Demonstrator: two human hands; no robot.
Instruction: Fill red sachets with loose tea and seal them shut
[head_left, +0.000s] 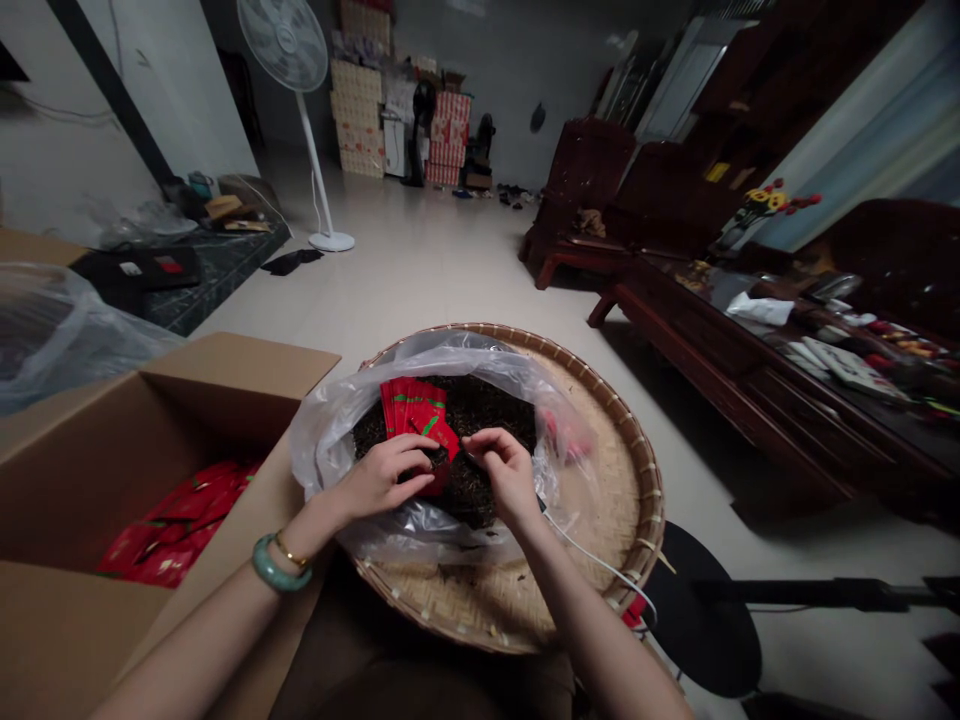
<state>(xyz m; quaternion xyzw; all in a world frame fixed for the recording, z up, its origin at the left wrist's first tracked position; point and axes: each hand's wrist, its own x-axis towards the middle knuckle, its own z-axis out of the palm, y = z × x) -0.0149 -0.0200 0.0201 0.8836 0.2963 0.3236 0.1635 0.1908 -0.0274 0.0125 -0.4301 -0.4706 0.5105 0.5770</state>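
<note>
A round woven bamboo tray [600,520] rests on my lap. On it lies an open clear plastic bag [337,410] holding a heap of dark loose tea leaves [487,410]. My left hand [382,475] grips a fan of small red packets [412,410] over the leaves. My right hand [506,470] is closed in a pinch right beside those packets, touching the leaves; what it pinches is too small to make out. A green bangle and thin gold bracelet sit on my left wrist.
An open cardboard box [97,440] at my left holds several red packets [172,530]. A dark wooden coffee table [787,380] with clutter stands at the right, wooden chairs behind it. A standing fan [289,60] and stacked cartons are at the back. A black stool stands near my right knee.
</note>
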